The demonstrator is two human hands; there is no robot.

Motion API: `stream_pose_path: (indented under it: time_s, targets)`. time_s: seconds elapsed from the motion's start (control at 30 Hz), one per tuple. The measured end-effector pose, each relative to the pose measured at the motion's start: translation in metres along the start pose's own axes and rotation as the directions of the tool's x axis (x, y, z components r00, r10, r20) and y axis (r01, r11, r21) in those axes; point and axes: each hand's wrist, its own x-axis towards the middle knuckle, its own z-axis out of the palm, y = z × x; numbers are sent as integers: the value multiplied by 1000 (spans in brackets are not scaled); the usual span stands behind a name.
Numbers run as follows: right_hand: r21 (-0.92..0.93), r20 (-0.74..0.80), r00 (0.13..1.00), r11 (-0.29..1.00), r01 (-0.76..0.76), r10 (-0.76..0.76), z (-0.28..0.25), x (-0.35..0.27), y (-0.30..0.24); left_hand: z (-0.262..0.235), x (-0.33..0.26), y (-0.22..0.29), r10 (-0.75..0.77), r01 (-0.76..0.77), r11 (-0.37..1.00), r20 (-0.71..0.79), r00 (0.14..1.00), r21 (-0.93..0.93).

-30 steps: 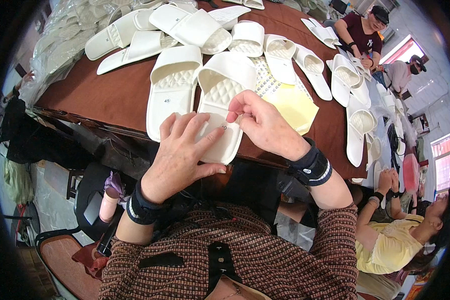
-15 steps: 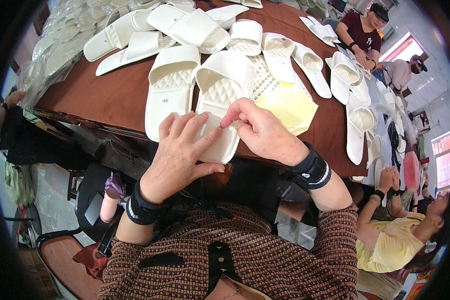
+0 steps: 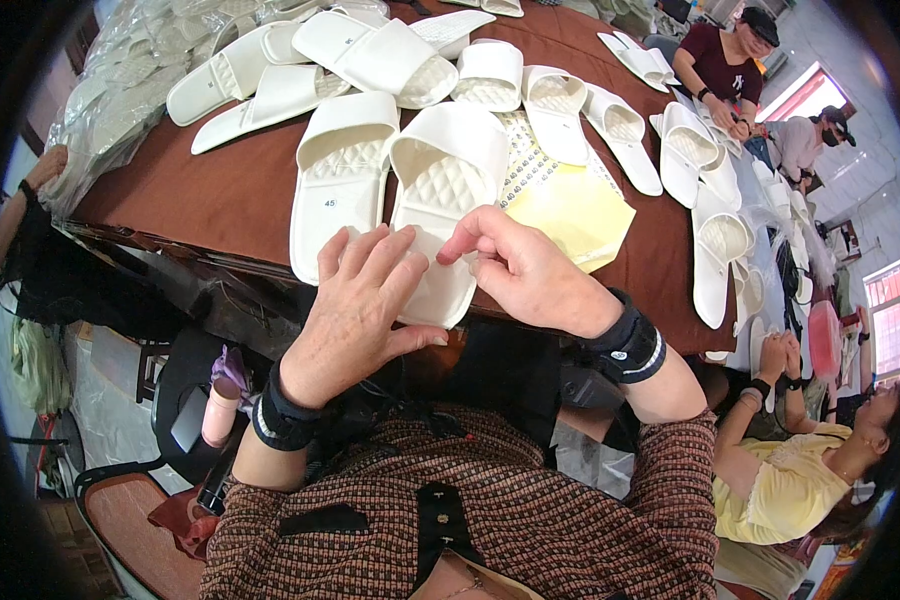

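Observation:
Two white slides lie side by side at the table's near edge. The left slide [image 3: 342,150] has a small dark-printed label on its insole. Over the right slide [image 3: 450,165], with its quilted footbed, both my hands meet. My left hand [image 3: 360,300] lies across the heel ends of both slides, fingers spread, thumb out to the side. My right hand [image 3: 530,265] is curled, its bent index fingertip at the right slide's insole and the thumb tucked close. Whether anything small is between those fingers is hidden. A yellow sheet of small printed stickers [image 3: 575,215] lies beside it.
More white slides [image 3: 375,60] cover the brown table [image 3: 220,190]. Clear plastic bags [image 3: 110,130] of slides are heaped at the far left. A person in yellow [image 3: 790,480] sits at the right; others work beyond. A black chair with a pink bottle [image 3: 220,410] stands at lower left.
My left index finger has drawn slightly left, away from my right fingertip, opening a small gap between the hands. At the far left, another person's hand has risen toward the plastic bags.

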Motion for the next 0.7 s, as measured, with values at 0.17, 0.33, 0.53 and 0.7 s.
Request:
stream_pose_path:
  time_s: [0.17,0.33,0.53,0.7]
  targets:
    - [-67,16,998,995,-67,68,-7,5,-9,-1,-1,-3,12,-12,1000,-10,1000,11]
    - [-131,2,998,990,-56,57,-10,1,-7,-9,1,2,23,-23,1000,16,1000,2]
    - [-150,-110,991,987,58,-75,-9,-5,18,-78,-5,17,96,-109,993,-221,971,-48]
    - [25,-147,987,998,65,-60,1,-13,13,-149,-145,-37,-39,198,980,-937,347,33]
